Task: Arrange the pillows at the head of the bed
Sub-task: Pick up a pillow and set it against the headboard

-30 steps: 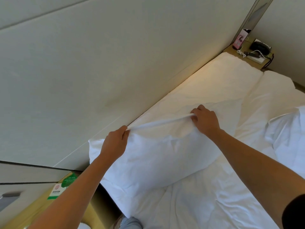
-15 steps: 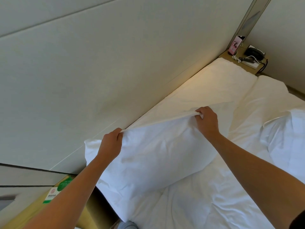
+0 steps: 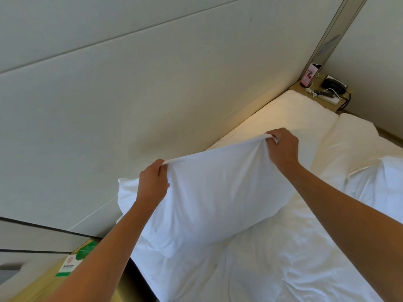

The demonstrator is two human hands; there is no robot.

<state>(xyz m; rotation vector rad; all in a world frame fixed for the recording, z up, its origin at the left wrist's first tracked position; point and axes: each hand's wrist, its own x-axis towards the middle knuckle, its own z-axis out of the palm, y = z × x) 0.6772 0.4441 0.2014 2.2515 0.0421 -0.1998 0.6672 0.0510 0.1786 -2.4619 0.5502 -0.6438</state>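
Observation:
A white pillow [image 3: 218, 192] is lifted by its upper edge at the near end of the bed [image 3: 294, 269], close to the padded headboard wall [image 3: 130, 94]. My left hand [image 3: 152, 184] grips the edge near its left corner. My right hand [image 3: 283, 149] grips the same edge farther right, and the fabric is stretched taut between them. The pillow's lower part still rests on the white sheet. Another white pillow [image 3: 381, 188] lies at the right edge of the view, partly cut off.
A wooden nightstand [image 3: 322, 99] at the far corner carries a black phone [image 3: 333, 85], a pink card [image 3: 309, 76] and white cables. Below my left arm, a near wooden nightstand [image 3: 50, 286] holds a green and white card [image 3: 74, 262].
Both hands have raised the pillow's upper edge higher off the bed; the pillow stands up more than before.

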